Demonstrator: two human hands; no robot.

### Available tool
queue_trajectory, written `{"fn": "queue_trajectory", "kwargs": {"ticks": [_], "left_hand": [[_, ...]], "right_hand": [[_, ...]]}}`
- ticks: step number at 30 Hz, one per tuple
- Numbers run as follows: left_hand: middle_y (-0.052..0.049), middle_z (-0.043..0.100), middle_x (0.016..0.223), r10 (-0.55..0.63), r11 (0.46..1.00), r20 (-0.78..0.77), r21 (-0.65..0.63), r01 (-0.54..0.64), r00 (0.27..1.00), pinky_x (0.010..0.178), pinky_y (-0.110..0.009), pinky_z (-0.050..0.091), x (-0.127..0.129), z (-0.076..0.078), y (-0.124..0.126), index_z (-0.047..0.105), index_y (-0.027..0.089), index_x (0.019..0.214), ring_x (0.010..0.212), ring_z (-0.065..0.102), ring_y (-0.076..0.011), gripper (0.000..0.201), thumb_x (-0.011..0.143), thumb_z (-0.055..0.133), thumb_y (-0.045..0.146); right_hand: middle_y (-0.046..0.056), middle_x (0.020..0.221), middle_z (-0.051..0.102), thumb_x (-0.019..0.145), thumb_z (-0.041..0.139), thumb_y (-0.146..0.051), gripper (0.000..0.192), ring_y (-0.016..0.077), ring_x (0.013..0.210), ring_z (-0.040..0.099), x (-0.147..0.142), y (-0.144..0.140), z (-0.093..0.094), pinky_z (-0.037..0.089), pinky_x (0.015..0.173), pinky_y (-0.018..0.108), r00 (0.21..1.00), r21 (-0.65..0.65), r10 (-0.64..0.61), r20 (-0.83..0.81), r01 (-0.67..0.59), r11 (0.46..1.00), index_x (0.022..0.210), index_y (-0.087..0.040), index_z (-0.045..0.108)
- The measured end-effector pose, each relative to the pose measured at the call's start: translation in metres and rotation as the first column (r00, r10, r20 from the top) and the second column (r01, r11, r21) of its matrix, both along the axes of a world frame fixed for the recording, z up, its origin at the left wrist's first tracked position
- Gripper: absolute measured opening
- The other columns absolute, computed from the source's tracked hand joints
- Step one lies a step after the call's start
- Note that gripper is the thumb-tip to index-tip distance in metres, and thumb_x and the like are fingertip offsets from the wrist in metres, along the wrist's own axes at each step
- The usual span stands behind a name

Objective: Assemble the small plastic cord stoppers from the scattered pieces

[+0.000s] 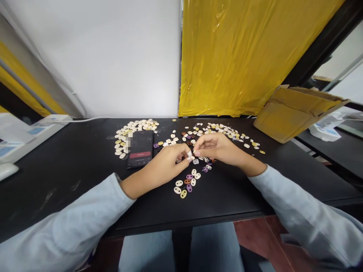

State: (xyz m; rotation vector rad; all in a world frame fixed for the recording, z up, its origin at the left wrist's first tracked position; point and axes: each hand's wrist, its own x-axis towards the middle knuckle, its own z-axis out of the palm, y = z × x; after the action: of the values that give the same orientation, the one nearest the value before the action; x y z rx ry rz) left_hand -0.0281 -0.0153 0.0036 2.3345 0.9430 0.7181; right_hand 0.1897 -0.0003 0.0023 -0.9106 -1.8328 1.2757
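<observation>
My left hand (pixel 167 163) and my right hand (pixel 217 148) meet fingertip to fingertip over the middle of a black table (pixel 70 162). Between the fingertips they pinch a small white oval piece (pixel 191 154); which hand bears it I cannot tell. Just below the hands lies a small cluster of two-holed oval pieces (pixel 187 183), white, purple and orange. A larger scatter of such pieces (pixel 224 132) lies beyond my right hand, and a white pile (pixel 133 128) sits beyond my left.
A dark phone (pixel 140 149) with a red bar on its screen lies left of my hands. An open cardboard box (pixel 295 111) stands at the back right. Yellow plastic sheeting (pixel 241 56) and a white wall close the back. White equipment (pixel 19 139) sits at far left.
</observation>
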Motion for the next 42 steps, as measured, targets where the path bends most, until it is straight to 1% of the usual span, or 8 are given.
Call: {"fn": "queue_trajectory", "kwargs": {"ticks": [3,5,11,17,24,33,38,42], "left_hand": [[0.003,0.060,0.067,0.040,0.999,0.014,-0.018,-0.040,0.999,0.062,-0.025,0.040,0.000,0.001,0.000,0.065,0.017,0.084,0.059,0.052,-0.0116,0.007,0.086,0.058,0.016],[0.003,0.060,0.066,0.061,0.998,0.029,-0.026,-0.061,0.998,0.060,-0.024,0.040,0.000,0.000,0.001,0.065,0.017,0.083,0.058,0.051,-0.0113,0.006,0.085,0.059,0.015],[0.001,0.064,0.072,0.082,0.994,0.088,-0.077,-0.075,0.993,0.059,-0.024,0.041,0.000,-0.004,0.003,0.065,0.015,0.086,0.061,0.053,-0.0111,0.012,0.089,0.059,0.025],[-0.001,0.067,0.075,0.110,0.987,0.165,-0.135,-0.088,0.980,0.060,-0.024,0.044,0.003,-0.007,0.003,0.067,0.014,0.088,0.062,0.055,-0.0111,0.012,0.088,0.062,0.025],[-0.003,0.071,0.079,0.137,0.982,0.207,-0.154,-0.106,0.969,0.064,-0.025,0.048,0.002,-0.009,0.005,0.067,0.014,0.086,0.067,0.061,-0.0134,0.013,0.086,0.064,0.026],[-0.006,0.073,0.083,0.139,0.981,0.293,-0.168,-0.092,0.946,0.071,-0.028,0.053,0.003,-0.014,0.008,0.070,0.014,0.088,0.076,0.069,-0.0178,0.018,0.087,0.066,0.032],[-0.005,0.072,0.078,0.144,0.980,0.301,-0.174,-0.094,0.943,0.066,-0.026,0.051,0.005,-0.017,0.007,0.070,0.013,0.083,0.071,0.066,-0.0161,0.016,0.086,0.066,0.029],[-0.002,0.069,0.074,0.123,0.985,0.254,-0.149,-0.087,0.959,0.060,-0.024,0.047,0.005,-0.010,0.007,0.069,0.014,0.084,0.064,0.061,-0.0130,0.014,0.086,0.065,0.027]], "right_hand": [[0.002,0.074,0.072,0.070,0.084,-0.029,0.021,0.0120,0.065,0.065,-0.005,-0.002,-0.002,0.053,0.063,0.025,1.000,-0.078,-0.015,-0.023,0.013,0.997,0.081,-0.015,0.073],[0.002,0.073,0.073,0.069,0.084,-0.030,0.022,0.0125,0.063,0.065,-0.007,-0.002,-0.005,0.054,0.062,0.026,0.999,-0.097,-0.022,-0.027,0.019,0.995,0.082,-0.015,0.074],[0.002,0.070,0.071,0.072,0.079,-0.024,0.015,0.0124,0.063,0.065,-0.010,-0.002,-0.008,0.053,0.062,0.026,0.996,-0.046,-0.086,-0.009,0.086,0.995,0.081,-0.014,0.072],[0.000,0.071,0.067,0.073,0.076,-0.021,0.011,0.0107,0.065,0.062,-0.014,-0.006,-0.005,0.052,0.064,0.024,0.989,0.060,-0.150,-0.020,0.151,0.987,0.078,-0.015,0.069],[0.000,0.070,0.067,0.072,0.076,-0.023,0.011,0.0109,0.063,0.062,-0.014,-0.006,-0.006,0.052,0.061,0.024,0.987,0.056,-0.160,-0.034,0.161,0.985,0.077,-0.015,0.069],[0.001,0.065,0.070,0.074,0.079,-0.026,0.016,0.0120,0.057,0.064,-0.013,-0.004,-0.011,0.053,0.056,0.025,0.991,-0.014,-0.117,-0.068,0.117,0.993,0.080,-0.014,0.070],[0.000,0.062,0.070,0.072,0.082,-0.027,0.019,0.0113,0.054,0.064,-0.009,0.000,-0.011,0.051,0.053,0.024,0.995,-0.049,-0.045,-0.089,0.041,0.998,0.076,-0.014,0.069],[0.000,0.066,0.070,0.072,0.083,-0.029,0.022,0.0108,0.058,0.064,-0.005,0.004,-0.009,0.051,0.055,0.022,0.998,-0.074,-0.015,-0.053,0.011,0.997,0.080,-0.015,0.069]]}}
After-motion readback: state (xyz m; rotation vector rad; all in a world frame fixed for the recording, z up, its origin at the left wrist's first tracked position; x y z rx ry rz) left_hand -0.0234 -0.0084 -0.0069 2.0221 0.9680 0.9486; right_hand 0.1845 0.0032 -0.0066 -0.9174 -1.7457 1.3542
